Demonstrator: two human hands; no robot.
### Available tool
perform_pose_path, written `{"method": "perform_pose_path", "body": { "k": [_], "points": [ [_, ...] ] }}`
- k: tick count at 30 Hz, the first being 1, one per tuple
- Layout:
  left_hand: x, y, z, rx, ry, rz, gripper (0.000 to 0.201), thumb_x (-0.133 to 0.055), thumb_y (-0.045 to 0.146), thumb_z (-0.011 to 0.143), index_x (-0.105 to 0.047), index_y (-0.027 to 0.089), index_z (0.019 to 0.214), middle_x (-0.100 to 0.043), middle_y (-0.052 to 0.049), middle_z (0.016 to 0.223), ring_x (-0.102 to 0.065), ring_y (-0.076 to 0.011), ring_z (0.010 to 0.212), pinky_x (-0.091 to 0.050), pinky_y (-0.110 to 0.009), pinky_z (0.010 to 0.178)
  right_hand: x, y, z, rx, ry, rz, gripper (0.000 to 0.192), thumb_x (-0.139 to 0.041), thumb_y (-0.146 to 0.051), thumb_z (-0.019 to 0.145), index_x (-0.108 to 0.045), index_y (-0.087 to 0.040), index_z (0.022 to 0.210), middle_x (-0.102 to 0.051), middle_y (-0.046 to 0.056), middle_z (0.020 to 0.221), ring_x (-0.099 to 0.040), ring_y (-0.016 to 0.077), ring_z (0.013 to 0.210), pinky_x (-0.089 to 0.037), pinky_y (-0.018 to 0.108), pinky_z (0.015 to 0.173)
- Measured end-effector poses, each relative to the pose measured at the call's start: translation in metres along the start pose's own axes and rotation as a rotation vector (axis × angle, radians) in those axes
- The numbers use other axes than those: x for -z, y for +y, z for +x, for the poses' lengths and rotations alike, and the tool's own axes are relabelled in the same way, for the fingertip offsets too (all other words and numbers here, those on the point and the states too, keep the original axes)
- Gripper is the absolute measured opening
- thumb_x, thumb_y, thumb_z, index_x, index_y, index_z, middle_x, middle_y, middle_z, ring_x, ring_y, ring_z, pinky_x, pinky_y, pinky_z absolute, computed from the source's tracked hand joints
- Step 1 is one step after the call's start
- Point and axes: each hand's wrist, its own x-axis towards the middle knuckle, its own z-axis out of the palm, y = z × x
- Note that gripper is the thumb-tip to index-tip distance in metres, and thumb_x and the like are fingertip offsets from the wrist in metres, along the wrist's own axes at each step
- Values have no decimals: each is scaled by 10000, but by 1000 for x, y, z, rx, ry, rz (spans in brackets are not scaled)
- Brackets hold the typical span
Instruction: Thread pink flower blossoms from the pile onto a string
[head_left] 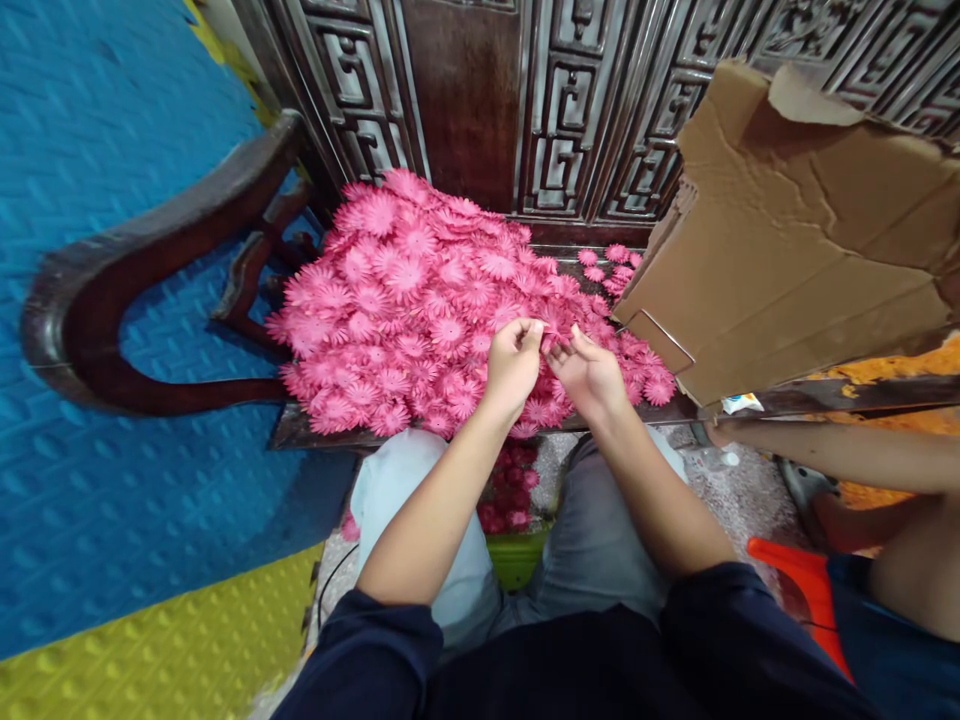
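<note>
Over one pink flower heap, two hands, left hand and right hand, pinch petals.

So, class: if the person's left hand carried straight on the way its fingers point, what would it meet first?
Most likely the pink flower pile: the left hand is already at it, fingertips pinching a petal piece beside the right hand. Depth is hard to judge.

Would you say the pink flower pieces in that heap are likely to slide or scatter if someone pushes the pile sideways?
Probably yes. The pink flower pieces look thin and light, loosely heaped on the wooden seat, so a push would likely shed them over the edge. A few already lie scattered by the cardboard. Their petals look flexible rather than brittle.
</note>
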Motion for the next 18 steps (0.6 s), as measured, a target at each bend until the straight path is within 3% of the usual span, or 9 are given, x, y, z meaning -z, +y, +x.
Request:
{"method": "perform_pose_path", "body": {
  "k": [3, 7, 10, 14, 18],
  "points": [
    [2, -1, 0, -31, -20, 24, 202, -508, 181, 848, -523, 164, 648, -502, 29, 590, -460, -92, 566, -395, -219, 599, 2, 1, 2, 6, -27, -22, 115, -724, -179, 651, -613, -198, 627, -641, -52, 607, -584, 86, 617, -513, 257, 725],
    [7, 3, -4, -350, -69, 241, 222, -539, 340, 849, -550, 170, 707, -543, 1, 695, -496, -112, 668, -405, -242, 660, 4, -1, 0, 429, -38, -319, 165, -781, -290, 595, -661, -207, 672, -640, -50, 662, -555, 81, 639, -470, 242, 705],
    [8, 7, -8, -389, -130, 313, 272, -648, 407, 763, -526, 172, 705, -530, 12, 709, -498, -103, 669, -415, -237, 662, 4, -5, -6, 634, -10, -546, 135, -763, -307, 617, -675, -218, 669, -657, -26, 704, -584, 108, 701, -472, 264, 717],
    [8, 7, -9, -389, -118, 356, 220, -600, 324, 811, -509, 177, 675, -520, 19, 674, -486, -99, 654, -405, -234, 661, 4, -8, -13, 688, 3, -667, 93, -717, -302, 676, -673, -221, 691, -670, -4, 748, -600, 128, 748, -486, 293, 764],
    [7, 5, -6, -475, -153, 367, 169, -561, 260, 837, -529, 186, 688, -539, 11, 695, -499, -116, 691, -403, -246, 686, 8, -11, -12, 648, 66, -589, 132, -726, -320, 651, -660, -215, 697, -641, -25, 697, -563, 105, 675, -471, 270, 717]
  ]
}}
